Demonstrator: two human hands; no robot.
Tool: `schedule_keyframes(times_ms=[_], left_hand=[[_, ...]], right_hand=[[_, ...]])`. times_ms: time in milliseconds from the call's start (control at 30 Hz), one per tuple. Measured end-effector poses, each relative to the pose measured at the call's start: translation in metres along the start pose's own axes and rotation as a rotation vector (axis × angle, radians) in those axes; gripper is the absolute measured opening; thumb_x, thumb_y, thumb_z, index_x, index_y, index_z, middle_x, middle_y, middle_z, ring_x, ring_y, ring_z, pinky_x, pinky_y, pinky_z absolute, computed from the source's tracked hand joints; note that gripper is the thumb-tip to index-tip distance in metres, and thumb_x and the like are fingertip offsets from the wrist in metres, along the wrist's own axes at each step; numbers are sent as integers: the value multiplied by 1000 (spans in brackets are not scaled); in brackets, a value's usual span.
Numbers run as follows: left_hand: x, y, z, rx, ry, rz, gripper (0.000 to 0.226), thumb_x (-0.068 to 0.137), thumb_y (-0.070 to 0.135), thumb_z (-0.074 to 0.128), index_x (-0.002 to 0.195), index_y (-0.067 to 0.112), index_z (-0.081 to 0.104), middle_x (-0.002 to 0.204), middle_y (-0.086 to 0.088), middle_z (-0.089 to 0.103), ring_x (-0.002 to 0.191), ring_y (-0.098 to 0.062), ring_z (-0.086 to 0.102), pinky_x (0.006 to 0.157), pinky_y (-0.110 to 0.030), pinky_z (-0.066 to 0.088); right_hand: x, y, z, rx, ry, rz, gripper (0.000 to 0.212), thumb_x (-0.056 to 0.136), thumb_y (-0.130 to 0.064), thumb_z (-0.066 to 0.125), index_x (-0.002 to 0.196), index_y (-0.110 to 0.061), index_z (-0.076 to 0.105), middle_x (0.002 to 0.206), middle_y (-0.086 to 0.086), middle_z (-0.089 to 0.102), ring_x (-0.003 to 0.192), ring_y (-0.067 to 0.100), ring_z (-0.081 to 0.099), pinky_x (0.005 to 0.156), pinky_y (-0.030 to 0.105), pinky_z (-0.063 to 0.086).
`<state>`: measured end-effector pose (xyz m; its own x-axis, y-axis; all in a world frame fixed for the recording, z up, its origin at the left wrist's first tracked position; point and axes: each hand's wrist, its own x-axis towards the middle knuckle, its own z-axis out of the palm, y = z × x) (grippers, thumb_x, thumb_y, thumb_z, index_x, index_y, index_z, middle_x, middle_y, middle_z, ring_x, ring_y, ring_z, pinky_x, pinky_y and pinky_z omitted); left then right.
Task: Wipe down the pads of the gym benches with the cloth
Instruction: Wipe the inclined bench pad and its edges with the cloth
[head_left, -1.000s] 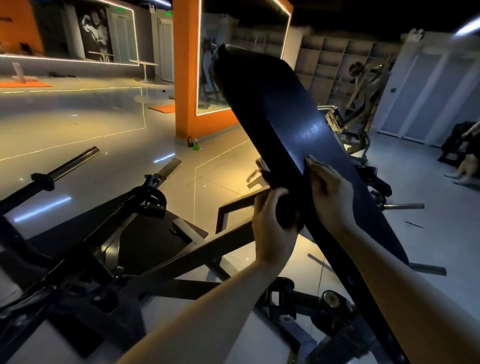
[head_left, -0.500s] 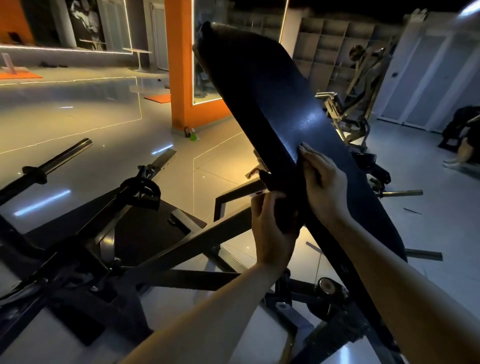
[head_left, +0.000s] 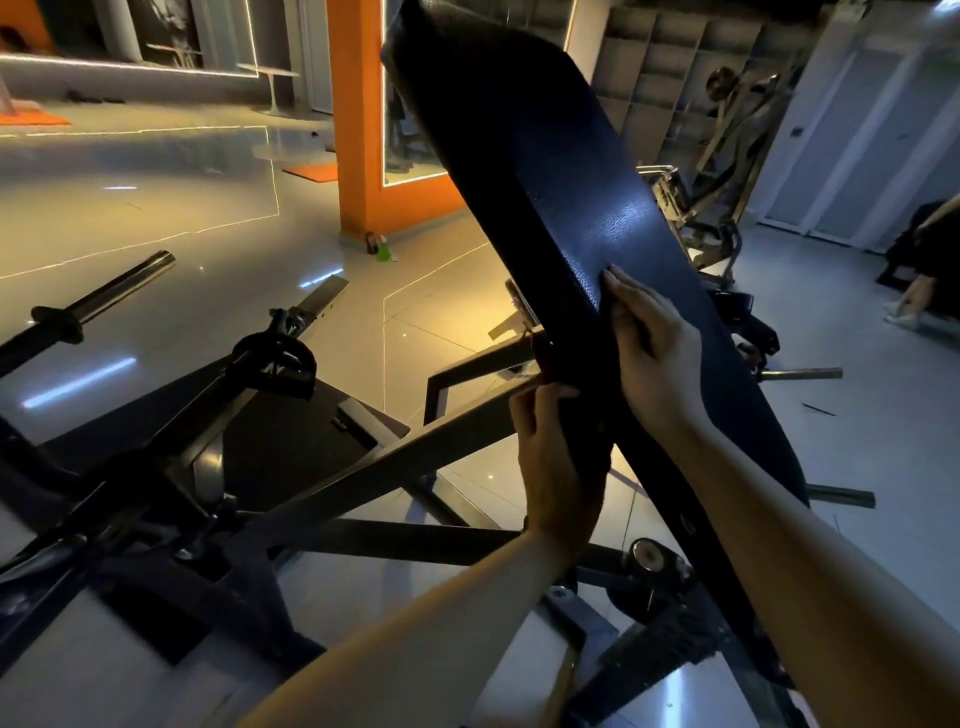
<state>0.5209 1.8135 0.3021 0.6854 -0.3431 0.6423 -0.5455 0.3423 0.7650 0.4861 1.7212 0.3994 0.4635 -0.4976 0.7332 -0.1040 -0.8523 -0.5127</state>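
A long dark inclined bench pad (head_left: 582, 171) runs from the top centre down to the lower right. My right hand (head_left: 657, 358) lies flat on its upper face, fingers straight and pointing up the pad. My left hand (head_left: 550, 457) grips a dark cloth (head_left: 589, 441) and holds it against the pad's left side edge, just below the right hand. Most of the cloth is hidden in shadow between my palm and the pad.
The black steel frame (head_left: 322, 478) of the machine spreads across the floor under my arms. A bar sleeve (head_left: 114, 291) sticks out at the left. An orange pillar (head_left: 363, 130) with a green bottle (head_left: 383, 253) stands behind, another machine (head_left: 722, 171) at back right, a seated person (head_left: 930, 260) at far right.
The view has shifted closer to the pad. My left hand with the cloth now sits a little lower along the side edge relative to my right hand, which stays flat on the pad.
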Motion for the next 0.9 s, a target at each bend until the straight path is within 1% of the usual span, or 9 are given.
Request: schedule_keyframes(times_ms=[100,200,300,433,533,633,733,800,900], left_hand=[[11,4,-12,-30,154,-61,51,83,36,55,123,7,48,129,-11,42,115,2,43,87,-13,48],[60,28,-17,-31,271,44,45,90,31,55,131,17,45,135,-19,41,120,-16,46,85,-13,50],[75,42,-5,-64,231,37,45,92,28,55,133,10,49,136,-19,41,122,-18,47,86,-17,53],[27,12,1,-42,71,87,39,89,11,64,126,4,55,133,-17,43,123,-18,47,95,-18,47],[-2,-7,-9,-28,-47,22,44,83,25,66,121,4,57,130,-13,45,119,-16,48,95,-18,45],[7,3,-17,-27,84,26,46,86,23,62,126,5,52,130,-17,46,120,-17,48,93,-13,45],[51,30,-16,-25,210,129,42,89,16,62,127,21,44,132,-21,44,119,-13,46,85,-8,47],[70,39,-13,-32,217,157,39,86,12,65,119,24,46,129,-22,46,117,-18,48,83,-6,47],[61,31,-5,-39,173,147,37,82,6,68,112,20,52,125,-20,48,116,-21,50,86,-13,50]], right_hand=[[-1,1,2,11,32,-14,32,98,-10,51,129,-8,59,131,-1,58,124,11,54,105,34,46],[0,3,3,4,49,-24,33,98,-13,52,129,-8,60,132,4,59,125,13,55,106,34,45],[-1,1,1,10,30,0,35,97,-14,49,131,-8,58,135,7,58,127,15,53,107,35,44],[-1,1,-1,110,-1,57,34,98,-12,50,131,-10,58,136,4,57,129,11,51,109,34,42],[-1,0,-3,145,-17,91,33,98,-9,50,131,-10,58,136,4,57,128,9,51,109,36,42],[-1,-2,-4,170,-41,123,35,98,-9,50,132,-10,58,138,3,56,129,9,50,110,36,41],[-4,-4,-15,199,-119,179,37,97,-7,52,134,-11,56,140,2,55,130,7,49,111,32,39],[-18,-1,-26,199,-141,206,37,97,-7,54,133,-11,57,138,3,57,127,6,51,108,30,42],[-48,12,-33,203,-117,166,38,96,-13,49,134,-14,53,141,3,53,131,7,48,109,29,41]])
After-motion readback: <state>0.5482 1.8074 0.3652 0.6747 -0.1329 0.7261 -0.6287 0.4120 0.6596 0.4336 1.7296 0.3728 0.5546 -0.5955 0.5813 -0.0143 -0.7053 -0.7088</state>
